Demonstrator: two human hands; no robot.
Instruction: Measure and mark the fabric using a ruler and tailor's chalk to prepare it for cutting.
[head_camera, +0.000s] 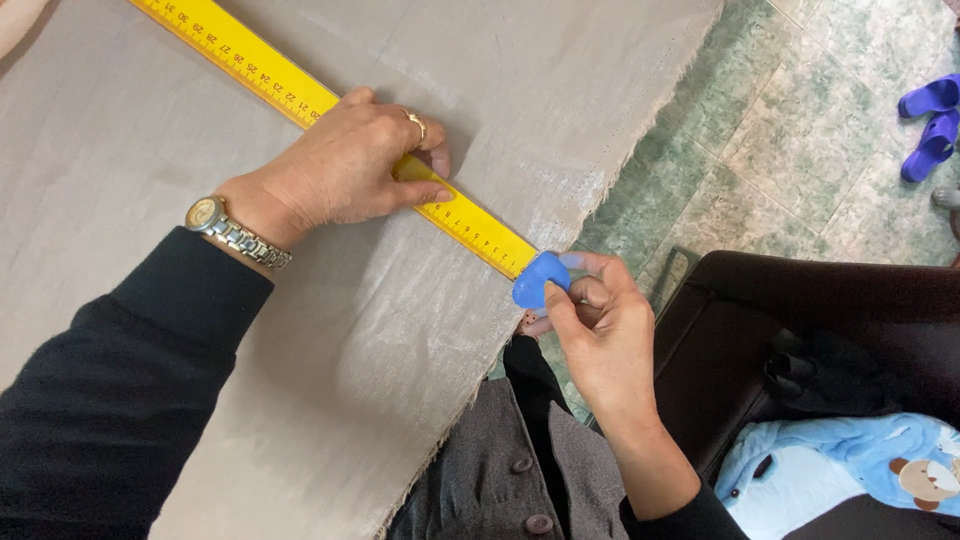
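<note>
A long yellow ruler (262, 76) lies diagonally across beige-grey fabric (400, 330) spread on a table. My left hand (345, 165), with a ring and a wristwatch, presses flat on the ruler near its lower end. My right hand (595, 325) pinches a blue piece of tailor's chalk (540, 279) at the ruler's end, right at the fabric's frayed edge.
A dark chair (800, 310) stands to the right with a light blue cloth with a bear print (850, 470) on it. Green marbled floor tiles (800, 130) show beyond the fabric. Purple slippers (930, 120) lie at the far right.
</note>
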